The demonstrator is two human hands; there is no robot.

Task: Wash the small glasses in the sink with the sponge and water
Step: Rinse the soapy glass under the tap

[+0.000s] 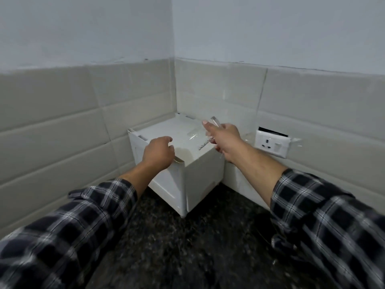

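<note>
Two hands are being held out over a dark speckled counter (pixel 187 247), toward a white box (pixel 200 170) standing in the tiled corner. One small glass (pixel 215 122) is being gripped by the right hand (pixel 226 140), with the fingers curled round it, and it is being held in the air above the box's right edge. It is being shown as clear and colourless, so the white lid is being seen straight through it. Only bright streaks above the fingertips and below the palm are being picked out; the rest is being lost to motion blur. It is being held tilted, though which end is up cannot be told. The left hand (pixel 159 152) is being held over the box's near left corner, fingers bent loosely downward — whether anything is being touched or held by it cannot be told. Well to the right of the right hand, a white wall socket (pixel 273 143) is being seen on the tiles. Both forearms are being covered by checked sleeves (pixel 83 215).
</note>
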